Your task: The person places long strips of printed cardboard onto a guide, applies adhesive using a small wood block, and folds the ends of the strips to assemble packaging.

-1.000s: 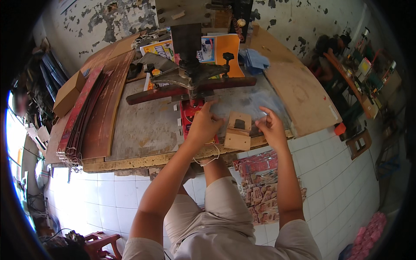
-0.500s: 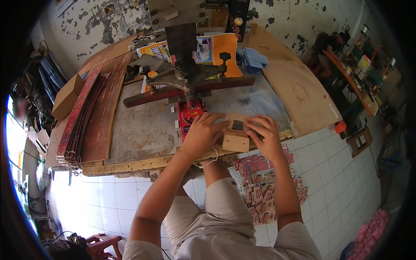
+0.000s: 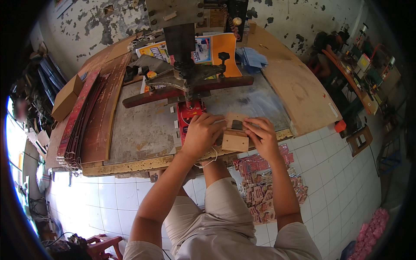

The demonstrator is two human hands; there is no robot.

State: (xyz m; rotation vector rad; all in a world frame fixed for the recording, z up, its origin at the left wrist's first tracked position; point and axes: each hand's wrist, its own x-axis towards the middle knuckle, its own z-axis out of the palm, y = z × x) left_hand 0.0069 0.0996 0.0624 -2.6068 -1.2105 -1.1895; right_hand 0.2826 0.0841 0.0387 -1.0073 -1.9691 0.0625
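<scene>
Both hands (image 3: 232, 132) pinch a small flat brown card piece (image 3: 236, 120), probably thin, light and bendy, by its edges, just above a small pale wooden block (image 3: 235, 141) at the grey tabletop's (image 3: 143, 130) front edge.

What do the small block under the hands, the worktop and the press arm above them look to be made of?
The small block, between the left hand and the right hand, looks like bare, unfinished wood: pale tan, matt, squared edges. The worktop seems to be sheet metal or a worn grey board, dull and scratched; it is hard to tell which. The press arm looks like dark cast metal, with bolts and a knob.
</scene>
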